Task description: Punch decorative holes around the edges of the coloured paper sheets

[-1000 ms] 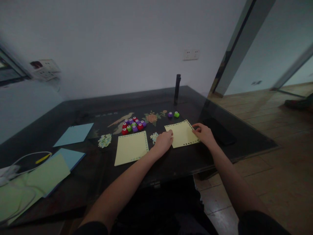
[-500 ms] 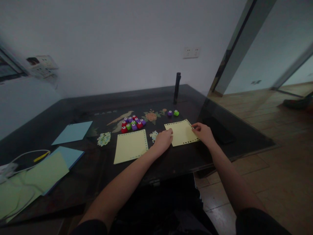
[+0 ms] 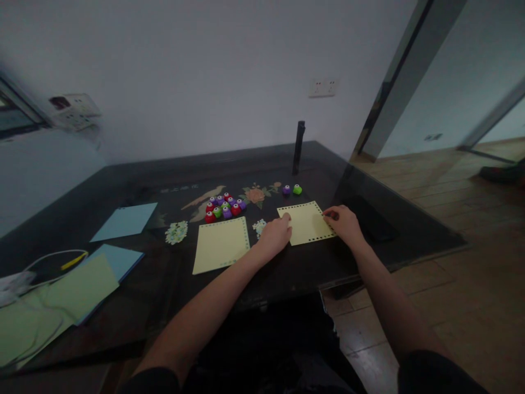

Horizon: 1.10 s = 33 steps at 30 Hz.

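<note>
One yellow sheet (image 3: 307, 223) lies between left hand (image 3: 275, 235), curled onto its edge, and right hand (image 3: 343, 221), fingertips bunched opposite; whether either pinches it, I cannot tell; uneven tugging could tear its punched border (image 3: 322, 237).

A black cylinder (image 3: 298, 149) stands upright toward the far side of the counter (image 3: 246, 167), a white socket plate (image 3: 323, 87) on the wall (image 3: 205, 76) beyond. Leftward lies a white adapter (image 3: 15, 285) (a yellow strip (image 3: 74, 261) close by); tiled floor (image 3: 426, 295) shows at right.
</note>
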Each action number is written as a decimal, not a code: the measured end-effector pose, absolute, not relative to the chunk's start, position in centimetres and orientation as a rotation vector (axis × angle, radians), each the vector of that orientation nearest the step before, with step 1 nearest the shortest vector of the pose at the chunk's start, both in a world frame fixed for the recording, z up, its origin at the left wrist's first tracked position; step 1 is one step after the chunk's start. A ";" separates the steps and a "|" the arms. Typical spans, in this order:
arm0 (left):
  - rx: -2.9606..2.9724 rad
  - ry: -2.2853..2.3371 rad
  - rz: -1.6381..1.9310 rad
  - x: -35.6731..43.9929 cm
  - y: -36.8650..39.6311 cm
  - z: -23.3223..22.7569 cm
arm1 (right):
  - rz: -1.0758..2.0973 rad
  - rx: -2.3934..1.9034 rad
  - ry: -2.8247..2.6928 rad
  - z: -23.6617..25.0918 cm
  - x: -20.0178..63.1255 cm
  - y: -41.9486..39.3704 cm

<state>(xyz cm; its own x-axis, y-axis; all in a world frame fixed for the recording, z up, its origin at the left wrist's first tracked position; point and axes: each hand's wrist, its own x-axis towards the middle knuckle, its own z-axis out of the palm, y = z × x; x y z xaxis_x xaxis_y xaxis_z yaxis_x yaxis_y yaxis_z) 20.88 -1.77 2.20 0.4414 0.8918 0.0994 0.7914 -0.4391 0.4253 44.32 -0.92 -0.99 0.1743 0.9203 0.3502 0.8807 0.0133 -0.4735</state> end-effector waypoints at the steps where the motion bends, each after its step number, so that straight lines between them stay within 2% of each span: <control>1: 2.373 1.430 0.476 20.6 -1.9 2.6 | 0.083 -1.847 -1.694 -1.0 44.3 -0.9; 9: 2.356 1.380 0.769 12.6 -1.4 5.4 | 0.123 -1.737 -1.682 -0.2 43.8 -1.1; 15: 2.291 1.702 0.814 3.8 0.0 4.6 | 0.134 -1.578 -1.754 2.5 40.2 -1.3; 19: 2.272 1.711 0.825 0.3 0.9 3.4 | 0.223 -1.427 -1.885 5.1 35.2 -0.8; 25: 2.431 1.654 0.598 -1.9 1.1 2.5 | 0.303 -1.264 -2.188 7.7 27.1 1.4; 30: 2.429 1.688 0.398 -1.9 0.5 2.6 | 0.325 -1.388 -2.400 4.8 23.0 2.8; 33: 2.400 1.717 0.301 -1.8 0.4 2.3 | 0.180 -1.397 -2.488 2.6 22.2 2.9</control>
